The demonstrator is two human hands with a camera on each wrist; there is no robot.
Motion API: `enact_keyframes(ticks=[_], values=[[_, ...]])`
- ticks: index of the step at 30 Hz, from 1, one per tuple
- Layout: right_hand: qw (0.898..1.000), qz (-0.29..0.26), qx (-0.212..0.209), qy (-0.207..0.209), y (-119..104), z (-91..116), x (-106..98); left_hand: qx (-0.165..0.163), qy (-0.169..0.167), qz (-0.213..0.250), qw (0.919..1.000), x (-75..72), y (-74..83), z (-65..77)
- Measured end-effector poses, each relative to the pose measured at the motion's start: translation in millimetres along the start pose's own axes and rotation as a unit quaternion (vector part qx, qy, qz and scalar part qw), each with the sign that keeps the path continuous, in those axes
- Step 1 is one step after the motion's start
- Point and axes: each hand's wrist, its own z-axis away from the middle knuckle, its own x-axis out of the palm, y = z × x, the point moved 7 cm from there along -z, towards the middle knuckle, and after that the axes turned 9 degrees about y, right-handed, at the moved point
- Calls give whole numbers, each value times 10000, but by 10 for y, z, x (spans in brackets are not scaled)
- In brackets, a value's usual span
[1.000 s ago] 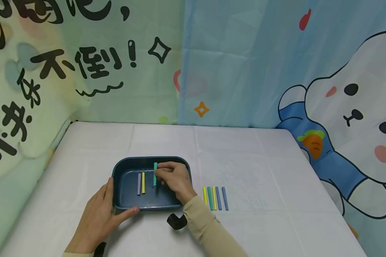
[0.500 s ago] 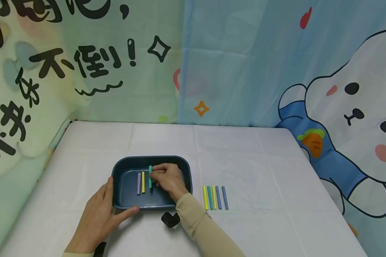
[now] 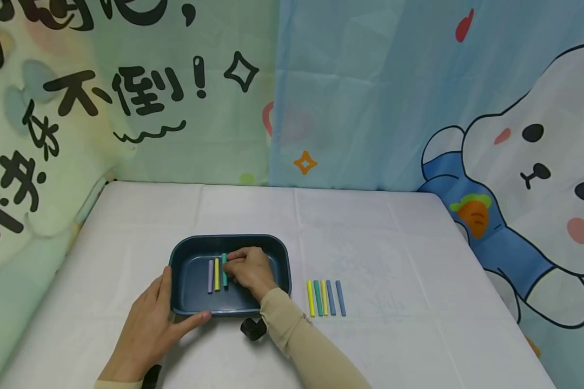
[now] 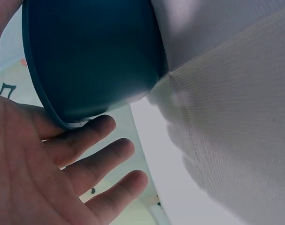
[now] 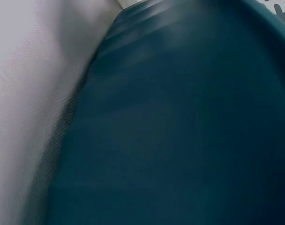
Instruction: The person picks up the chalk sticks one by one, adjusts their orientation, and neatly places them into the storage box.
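A dark blue tray point(image 3: 190, 300) stands on the white-covered table. Inside it, a purple chalk stick point(image 3: 211, 276) and a yellow chalk stick point(image 3: 217, 274) lie side by side. My right hand point(image 3: 251, 272) pinches a green chalk stick point(image 3: 225, 269) just right of the yellow one. At the tray's near left corner, my left hand point(image 3: 151, 319) rests with thumb and fingers spread along the outside. The left wrist view has those loosely extended fingers point(image 4: 104, 152) against the tray wall point(image 4: 95, 61). Only the tray's outer wall point(image 5: 170, 122) fills the right wrist view; the right fingers are hidden there.
Right of the tray, several chalk sticks lie in a row on the table: a yellow chalk stick point(image 3: 311, 299) at the left end, then green, yellow and blue ones. A black wrist camera point(image 3: 253, 329) sits under the right wrist. Printed cloth point(image 3: 360, 97) hangs behind the table.
My right hand has moved left inside the tray with the green chalk stick, bringing it close to the yellow one. The left hand and the tray have stayed in place.
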Motion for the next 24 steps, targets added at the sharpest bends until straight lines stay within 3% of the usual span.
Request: enact_keyframes(ticks=[24], values=[[9969,768,-81,159,5,-13,67,-62,51,-23,10000,3,1,5]])
